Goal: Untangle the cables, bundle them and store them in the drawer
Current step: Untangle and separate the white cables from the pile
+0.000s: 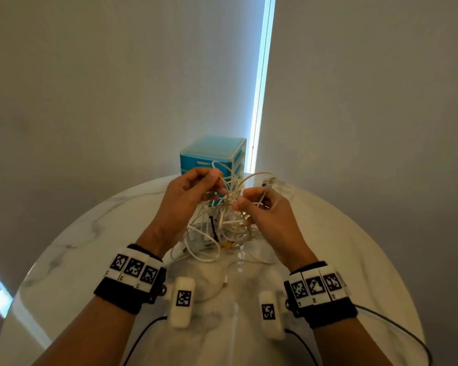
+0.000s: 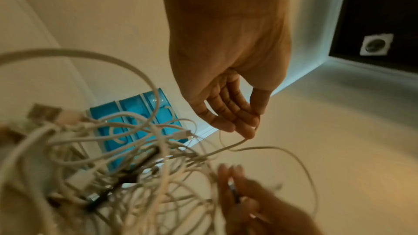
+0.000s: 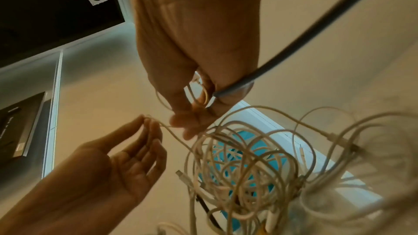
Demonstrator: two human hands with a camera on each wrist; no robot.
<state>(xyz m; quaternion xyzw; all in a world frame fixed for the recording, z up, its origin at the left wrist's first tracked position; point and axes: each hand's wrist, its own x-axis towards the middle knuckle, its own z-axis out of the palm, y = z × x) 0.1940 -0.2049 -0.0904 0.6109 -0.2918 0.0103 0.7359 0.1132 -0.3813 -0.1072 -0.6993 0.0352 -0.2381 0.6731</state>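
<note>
Holding one strand pinched in our left hand (image 1: 189, 192) and loops gripped in our right hand (image 1: 262, 207), we should tease the cables (image 1: 222, 228) apart slowly, never yanking.

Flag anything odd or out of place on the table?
Only the cables: a knotted white heap with one black strand, partly lifted off the marble table by the left hand and right hand, each pinching a strand. The blue drawer unit behind stands upright, drawers closed. Nothing looks spilled or damaged.
</note>
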